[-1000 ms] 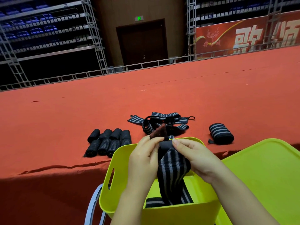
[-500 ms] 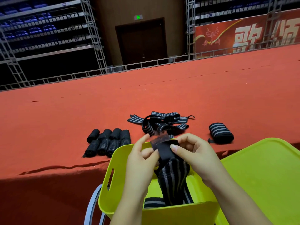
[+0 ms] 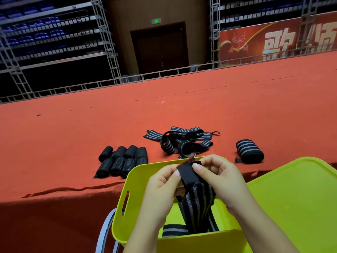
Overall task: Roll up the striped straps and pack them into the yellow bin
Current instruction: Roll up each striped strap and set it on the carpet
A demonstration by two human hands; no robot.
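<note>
Strap, striped: black end pinched between left hand and right hand, both curled, held over yellow bin so tail hangs inside; roll apparently just starting. Finished rolls parked on red table; loose pile awaiting.

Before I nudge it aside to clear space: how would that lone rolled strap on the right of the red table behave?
The lone rolled strap would probably roll, being a cylinder lying on its side. It looks soft and light, and its loose tail might let it unwind.
</note>
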